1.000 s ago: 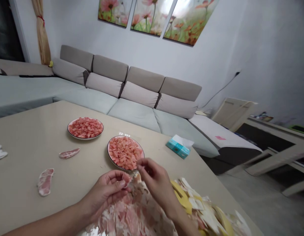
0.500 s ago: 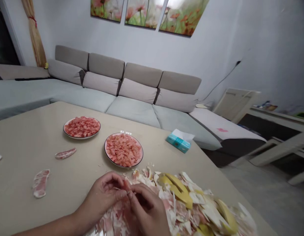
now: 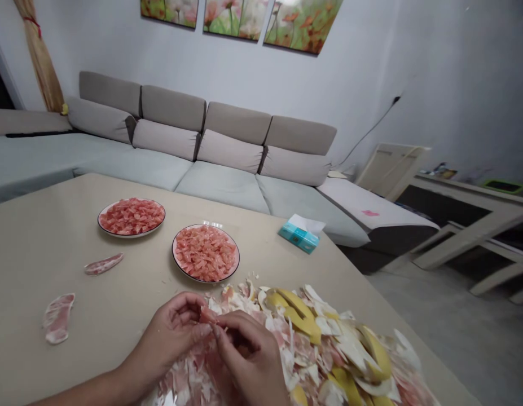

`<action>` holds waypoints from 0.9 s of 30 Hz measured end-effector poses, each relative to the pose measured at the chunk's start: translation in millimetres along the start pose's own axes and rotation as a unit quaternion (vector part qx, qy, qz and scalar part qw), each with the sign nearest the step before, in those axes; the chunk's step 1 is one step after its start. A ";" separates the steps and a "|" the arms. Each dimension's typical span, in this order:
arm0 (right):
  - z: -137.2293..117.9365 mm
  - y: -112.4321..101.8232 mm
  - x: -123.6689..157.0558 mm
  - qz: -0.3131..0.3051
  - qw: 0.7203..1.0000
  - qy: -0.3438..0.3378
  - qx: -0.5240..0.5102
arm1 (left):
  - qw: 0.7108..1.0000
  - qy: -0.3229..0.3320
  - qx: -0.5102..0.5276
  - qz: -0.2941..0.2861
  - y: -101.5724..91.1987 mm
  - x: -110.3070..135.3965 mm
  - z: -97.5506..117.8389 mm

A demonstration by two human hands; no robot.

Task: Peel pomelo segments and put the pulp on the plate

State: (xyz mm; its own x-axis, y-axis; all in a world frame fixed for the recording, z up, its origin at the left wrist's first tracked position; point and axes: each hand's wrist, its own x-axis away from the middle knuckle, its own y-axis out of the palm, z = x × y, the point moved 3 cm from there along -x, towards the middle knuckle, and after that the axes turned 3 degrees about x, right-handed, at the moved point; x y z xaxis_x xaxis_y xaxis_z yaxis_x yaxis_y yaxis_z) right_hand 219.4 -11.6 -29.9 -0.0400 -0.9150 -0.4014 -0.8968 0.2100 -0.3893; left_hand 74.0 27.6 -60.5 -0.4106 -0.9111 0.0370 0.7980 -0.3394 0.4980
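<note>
My left hand (image 3: pixel 170 334) and my right hand (image 3: pixel 248 356) meet over a heap of pomelo peel and membrane scraps (image 3: pixel 320 344) at the near edge of the table. Both pinch a small pink piece of pomelo flesh (image 3: pixel 207 316) between their fingertips. Just beyond the hands stands a plate of peeled pink pomelo pieces (image 3: pixel 206 260). A second such plate (image 3: pixel 131 216) stands farther left.
Two unpeeled pomelo segments (image 3: pixel 103 264) (image 3: pixel 57 317) lie on the beige table (image 3: pixel 45 237) at the left. A teal tissue pack (image 3: pixel 298 235) rests near the far right edge. A grey sofa (image 3: pixel 227 186) runs behind the table.
My right hand has drawn back from the near plate to join my left hand over the peel heap. The camera has tilted down and right.
</note>
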 end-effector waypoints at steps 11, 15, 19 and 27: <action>-1.9 -2.3 -0.6 -0.005 1.000 0.001 -0.019 | 0.998 0.015 -0.047 0.026 3.5 1.6 7.6; -1.9 -2.0 -1.5 -0.006 1.000 0.008 -0.021 | 0.998 0.013 -0.058 0.029 3.3 2.3 8.3; 0.7 0.1 -1.6 -0.010 0.999 0.030 -0.009 | 0.997 0.011 -0.071 0.026 3.2 2.6 6.5; 10.6 4.2 0.5 0.007 0.983 0.167 -0.070 | 0.998 -0.017 -0.062 0.019 6.1 2.9 0.3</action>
State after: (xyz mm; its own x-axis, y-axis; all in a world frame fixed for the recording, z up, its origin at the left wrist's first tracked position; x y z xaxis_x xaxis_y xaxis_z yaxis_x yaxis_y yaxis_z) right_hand 220.3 -7.6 -40.6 -0.1740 -0.9793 -0.1030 -0.9463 0.1953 -0.2577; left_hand 77.5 23.0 -57.1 -0.3917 -0.9162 0.0841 0.8608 -0.3326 0.3853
